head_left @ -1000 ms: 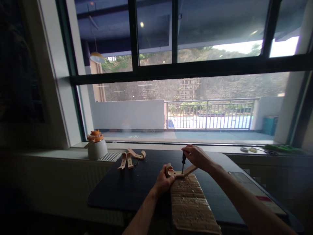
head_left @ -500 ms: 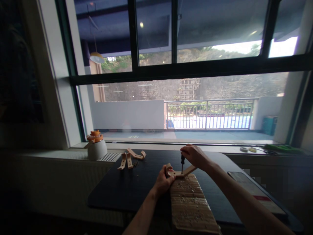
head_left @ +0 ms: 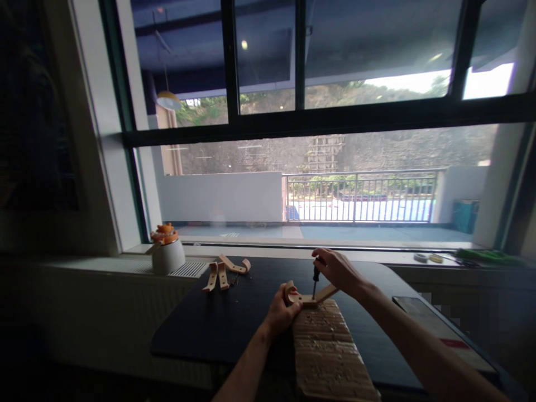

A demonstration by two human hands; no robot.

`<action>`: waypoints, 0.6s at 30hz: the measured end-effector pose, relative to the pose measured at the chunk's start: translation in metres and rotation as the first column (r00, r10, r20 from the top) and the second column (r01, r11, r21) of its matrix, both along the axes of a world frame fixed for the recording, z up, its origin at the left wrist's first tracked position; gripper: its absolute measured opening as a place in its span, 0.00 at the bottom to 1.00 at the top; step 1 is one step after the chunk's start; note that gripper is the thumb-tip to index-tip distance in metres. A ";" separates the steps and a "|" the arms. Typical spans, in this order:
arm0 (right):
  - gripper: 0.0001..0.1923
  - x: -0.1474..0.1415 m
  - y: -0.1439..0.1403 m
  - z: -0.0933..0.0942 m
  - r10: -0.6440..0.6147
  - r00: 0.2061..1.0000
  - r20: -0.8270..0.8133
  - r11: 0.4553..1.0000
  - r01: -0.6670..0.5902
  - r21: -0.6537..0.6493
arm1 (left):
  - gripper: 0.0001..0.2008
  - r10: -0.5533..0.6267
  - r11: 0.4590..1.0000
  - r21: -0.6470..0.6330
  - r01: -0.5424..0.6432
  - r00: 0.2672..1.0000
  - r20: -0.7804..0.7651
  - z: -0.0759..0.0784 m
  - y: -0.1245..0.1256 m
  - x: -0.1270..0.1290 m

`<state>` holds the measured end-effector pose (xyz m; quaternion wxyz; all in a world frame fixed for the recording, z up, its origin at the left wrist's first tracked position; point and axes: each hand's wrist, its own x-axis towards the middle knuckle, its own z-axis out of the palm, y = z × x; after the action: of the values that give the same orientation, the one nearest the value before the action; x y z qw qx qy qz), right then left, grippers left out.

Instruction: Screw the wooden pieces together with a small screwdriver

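Note:
My left hand (head_left: pixel 283 308) is closed round the curled left end of a pale wooden hook (head_left: pixel 309 301). The hook lies at the far end of a ridged brown board (head_left: pixel 329 349), which looks like corrugated cardboard or rough wood. My right hand (head_left: pixel 338 272) grips the dark handle of a screwdriver (head_left: pixel 315 275) from above. Its shaft points down and its tip meets the hook between the curl and the slanted arm. Whether a screw sits under the tip is too small to tell.
Several more wooden hooks (head_left: pixel 223 276) lie at the table's (head_left: pixel 201 329) far left, with small screws (head_left: pixel 235 280) beside them. A flat tablet-like object (head_left: pixel 444 329) lies at the right. A white pot with an orange top (head_left: pixel 168 257) and a tape roll (head_left: pixel 421 258) stand on the sill.
My right hand and the screwdriver handle have shifted slightly, with the fingers curled differently round the handle. My left hand keeps its hold on the hook. The whole view has moved a little.

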<state>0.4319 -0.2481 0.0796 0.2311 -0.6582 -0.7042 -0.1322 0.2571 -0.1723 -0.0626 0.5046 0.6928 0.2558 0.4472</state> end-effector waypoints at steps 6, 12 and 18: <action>0.11 -0.008 -0.005 0.000 0.094 0.995 -0.020 0.995 -0.093 0.026 | 0.17 0.004 1.000 -0.002 -0.004 1.000 0.003 -0.001 0.001 0.000; 0.10 -0.002 -0.006 -0.001 0.084 0.996 -0.019 0.996 -0.083 0.037 | 0.16 -0.002 1.000 0.001 0.002 1.000 0.015 -0.001 0.001 0.000; 0.10 -0.003 -0.004 -0.002 0.037 0.999 -0.004 0.999 -0.037 0.030 | 0.15 -0.029 1.000 -0.001 0.029 0.999 0.024 0.000 0.001 0.000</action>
<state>0.4290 -0.2517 0.0779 0.2450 -0.6419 -0.7135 -0.1371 0.2571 -0.1716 -0.0630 0.5145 0.6907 0.2398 0.4479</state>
